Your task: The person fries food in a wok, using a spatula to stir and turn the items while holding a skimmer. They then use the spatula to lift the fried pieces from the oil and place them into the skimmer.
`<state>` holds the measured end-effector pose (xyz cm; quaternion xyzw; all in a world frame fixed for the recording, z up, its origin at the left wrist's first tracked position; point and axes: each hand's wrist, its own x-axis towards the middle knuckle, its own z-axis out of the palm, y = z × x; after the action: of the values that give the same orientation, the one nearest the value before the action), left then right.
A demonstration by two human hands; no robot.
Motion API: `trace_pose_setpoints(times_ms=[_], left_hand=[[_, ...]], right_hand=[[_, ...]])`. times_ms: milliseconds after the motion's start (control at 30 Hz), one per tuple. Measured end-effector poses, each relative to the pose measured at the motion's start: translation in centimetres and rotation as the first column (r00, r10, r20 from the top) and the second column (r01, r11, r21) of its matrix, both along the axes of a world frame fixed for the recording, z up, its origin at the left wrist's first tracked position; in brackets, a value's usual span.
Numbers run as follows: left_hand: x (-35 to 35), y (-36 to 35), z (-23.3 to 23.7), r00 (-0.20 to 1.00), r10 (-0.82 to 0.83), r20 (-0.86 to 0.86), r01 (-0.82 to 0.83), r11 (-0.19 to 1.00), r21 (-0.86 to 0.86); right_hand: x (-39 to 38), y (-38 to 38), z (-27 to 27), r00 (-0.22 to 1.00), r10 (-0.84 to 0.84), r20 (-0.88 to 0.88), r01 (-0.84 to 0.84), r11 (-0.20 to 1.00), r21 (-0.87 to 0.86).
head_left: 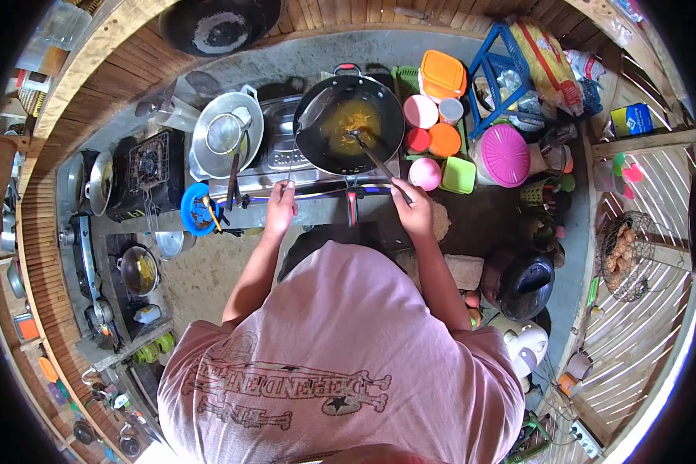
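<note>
My right hand [414, 209] is wrapped round the handle of a spatula [377, 161], whose head dips into the wok. In the black wok [309, 143], orange-yellow strips [356, 121] lie in yellowish liquid, probably oil. The wok stands on the stove [280, 147], its red and black handle [353, 207] pointing toward my body. My left hand [281, 207] hovers by the stove's front edge, left of that handle, with fingers curled together; what they hold, if anything, is too small to make out.
Left of the stove is a metal pot [201, 158] with a strainer [224, 133] on it. Near the counter edge sits a blue bowl [187, 210] of dark food. Coloured containers [443, 141] crowd the right side, beside a pink-lidded tub [506, 155]. A second burner [148, 161] stands farther left.
</note>
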<state>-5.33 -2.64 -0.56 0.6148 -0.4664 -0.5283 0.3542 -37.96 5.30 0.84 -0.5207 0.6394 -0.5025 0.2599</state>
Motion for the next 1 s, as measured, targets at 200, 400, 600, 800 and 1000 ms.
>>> trace_pose_setpoints(times_ms=[200,400,600,800,1000], left_hand=[[-0.1,0.0,-0.4,0.999,0.024,-0.044,-0.024,1.000,-0.003],[0.2,-0.2,-1.3,0.999,0.022,-0.023,-0.022,1.000,-0.014],[0.2,0.1,-0.9,0.997,0.065,-0.040,-0.064,0.998,0.008],[0.5,0.3,-1.4,0.995,0.084,-0.050,-0.084,0.996,0.012],[0.0,0.4,-0.6,0.990,0.112,-0.081,-0.113,0.994,-0.004]], right_hand=[[-0.3,0.1,-3.0,0.871,-0.130,0.474,0.029,0.976,0.214],[-0.7,-1.0,-2.8,0.742,-0.164,0.650,-0.003,0.969,0.248],[-2.7,-1.9,-2.5,0.858,-0.090,0.506,-0.068,0.956,0.286],[-5.2,-7.3,4.7,0.844,0.096,-0.528,0.018,0.978,0.206],[1.9,-18.2,3.5,0.580,0.236,-0.779,-0.202,0.969,0.143]])
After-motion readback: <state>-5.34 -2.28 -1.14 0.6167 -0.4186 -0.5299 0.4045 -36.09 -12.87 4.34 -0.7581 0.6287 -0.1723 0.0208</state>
